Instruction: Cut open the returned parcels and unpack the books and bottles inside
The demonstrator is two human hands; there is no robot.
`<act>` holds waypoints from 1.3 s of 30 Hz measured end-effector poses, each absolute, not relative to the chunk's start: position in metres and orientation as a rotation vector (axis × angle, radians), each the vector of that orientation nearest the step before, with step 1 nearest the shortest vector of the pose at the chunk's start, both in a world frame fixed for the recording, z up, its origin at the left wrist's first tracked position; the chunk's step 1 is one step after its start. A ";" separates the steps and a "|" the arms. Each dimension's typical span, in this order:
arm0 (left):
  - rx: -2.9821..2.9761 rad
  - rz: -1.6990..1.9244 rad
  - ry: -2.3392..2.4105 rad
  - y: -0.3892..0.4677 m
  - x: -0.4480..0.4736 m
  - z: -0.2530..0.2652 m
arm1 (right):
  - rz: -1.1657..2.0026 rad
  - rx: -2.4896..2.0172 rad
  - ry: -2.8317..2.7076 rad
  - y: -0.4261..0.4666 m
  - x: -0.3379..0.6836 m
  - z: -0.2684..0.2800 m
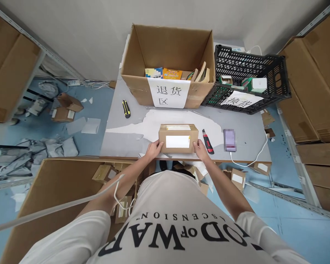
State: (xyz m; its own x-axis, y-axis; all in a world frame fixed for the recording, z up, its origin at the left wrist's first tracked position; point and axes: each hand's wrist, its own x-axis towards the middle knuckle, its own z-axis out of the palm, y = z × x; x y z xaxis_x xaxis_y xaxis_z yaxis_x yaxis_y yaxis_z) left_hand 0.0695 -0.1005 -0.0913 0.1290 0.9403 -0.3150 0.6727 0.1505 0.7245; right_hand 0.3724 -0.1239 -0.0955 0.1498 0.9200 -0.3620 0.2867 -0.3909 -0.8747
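A small brown cardboard box (178, 149) with a white label on its front sits at the near edge of the table. My left hand (154, 149) grips its left side, fingers closed against the lower corner. On the opposite side my right hand (200, 149) holds the lower right corner. A red and black utility knife (208, 141) lies just right of my right hand. Farther right is a phone (230, 140) with a blurred screen and a white cable. A yellow and black utility knife (126, 109) rests toward the table's left side.
A large open carton (137, 88) with books and a paper sign stands at the table's back. Beside it a black plastic crate (280, 79) holds small boxes. Below the left table edge is another big carton (60, 187) with boxes inside. Shelves with cartons flank both sides.
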 end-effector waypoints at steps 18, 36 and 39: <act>1.251 0.434 1.668 -0.089 0.066 -0.124 | 1.333 -1.969 -1.030 -0.117 0.365 -0.118; 1.481 0.542 1.372 -0.126 0.057 -0.148 | 1.347 -1.706 -1.363 -0.152 0.371 -0.149; 1.500 0.572 1.344 -0.124 0.054 -0.127 | 1.330 -1.660 -1.432 -0.148 0.378 -0.135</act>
